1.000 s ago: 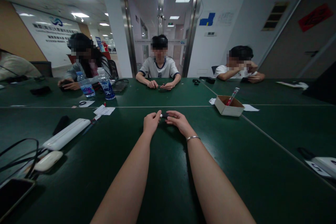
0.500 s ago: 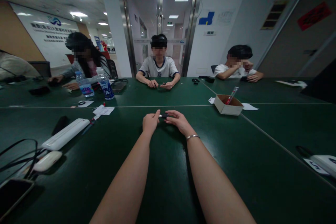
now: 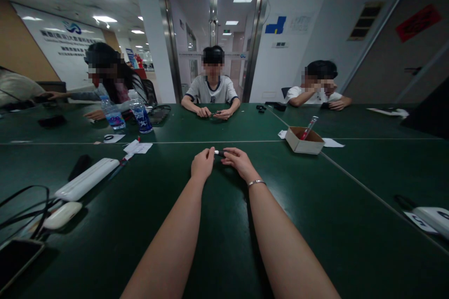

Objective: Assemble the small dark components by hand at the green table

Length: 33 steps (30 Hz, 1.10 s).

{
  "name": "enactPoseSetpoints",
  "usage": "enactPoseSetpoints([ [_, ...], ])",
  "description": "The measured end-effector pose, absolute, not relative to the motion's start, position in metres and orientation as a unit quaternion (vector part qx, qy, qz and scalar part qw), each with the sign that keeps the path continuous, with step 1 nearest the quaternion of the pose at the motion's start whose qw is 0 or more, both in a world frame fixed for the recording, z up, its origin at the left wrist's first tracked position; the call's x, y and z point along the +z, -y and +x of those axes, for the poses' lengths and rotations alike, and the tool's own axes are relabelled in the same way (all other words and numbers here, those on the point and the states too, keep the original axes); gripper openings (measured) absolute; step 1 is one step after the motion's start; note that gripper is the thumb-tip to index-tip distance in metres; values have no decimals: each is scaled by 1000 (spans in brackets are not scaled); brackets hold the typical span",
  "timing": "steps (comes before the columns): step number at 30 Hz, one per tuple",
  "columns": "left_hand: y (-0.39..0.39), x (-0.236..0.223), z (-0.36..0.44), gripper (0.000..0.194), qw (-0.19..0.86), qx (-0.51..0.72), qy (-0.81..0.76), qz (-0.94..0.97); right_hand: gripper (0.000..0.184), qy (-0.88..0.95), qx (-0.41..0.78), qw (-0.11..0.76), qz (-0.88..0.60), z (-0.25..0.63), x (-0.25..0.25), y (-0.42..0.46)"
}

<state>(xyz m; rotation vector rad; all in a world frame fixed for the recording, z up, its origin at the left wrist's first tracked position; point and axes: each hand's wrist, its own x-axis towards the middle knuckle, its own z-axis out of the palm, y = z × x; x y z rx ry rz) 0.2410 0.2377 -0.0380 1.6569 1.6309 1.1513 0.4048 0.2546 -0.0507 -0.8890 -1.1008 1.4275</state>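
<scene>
Between my two hands is a small black stick-like object with a shiny silver part [image 3: 219, 153], held level just above the green table. Its exact kind is too small to tell. My left hand [image 3: 202, 164] is closed, thumb up, at the silver end. The fingers of my right hand [image 3: 240, 162] pinch the dark end, and a metal bracelet [image 3: 257, 182] sits on that wrist. The fingertips hide both ends of the object.
A small open box [image 3: 304, 141] with a red-and-clear tube [image 3: 310, 127] stands ahead right. To the left are a white power strip [image 3: 87, 179], a pale rounded case [image 3: 63, 215], a phone [image 3: 20, 261] and water bottles [image 3: 141, 111]. A person [image 3: 212, 91] sits opposite.
More of the silver part shows now between my hands, and my right hand has shifted very slightly right. At the far left, a person's arm has reached out sideways.
</scene>
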Motion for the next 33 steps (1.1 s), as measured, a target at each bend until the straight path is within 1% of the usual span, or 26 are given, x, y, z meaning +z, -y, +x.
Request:
enactPoseSetpoints([
  [2, -242, -43, 239, 28, 270, 482, -555, 622, 16, 447, 597, 546, -381, 404, -50, -255],
  [5, -249, -49, 237, 27, 279, 526, -475, 649, 13, 429, 593, 560, -389, 404, -50, -255],
  [7, -251, -50, 235, 22, 283, 530, -450, 660, 14, 423, 589, 566, -393, 403, -50, -255],
  [10, -253, -51, 234, 16, 292, 524, -460, 655, 16, 428, 586, 564, -395, 403, -50, -255],
  [14, -252, -51, 232, 15, 307, 508, -486, 641, 15, 440, 585, 556, -394, 403, -51, -256],
  [18, -250, -47, 232, 20, 307, 486, -518, 633, 17, 452, 586, 553, -383, 404, -53, -257],
  [26, -247, -45, 230, 42, 300, 452, -556, 630, 19, 469, 592, 543, -369, 406, -54, -257],
  [33, -247, -46, 230, 49, 298, 443, -563, 631, 23, 484, 593, 536, -357, 407, -56, -258],
])
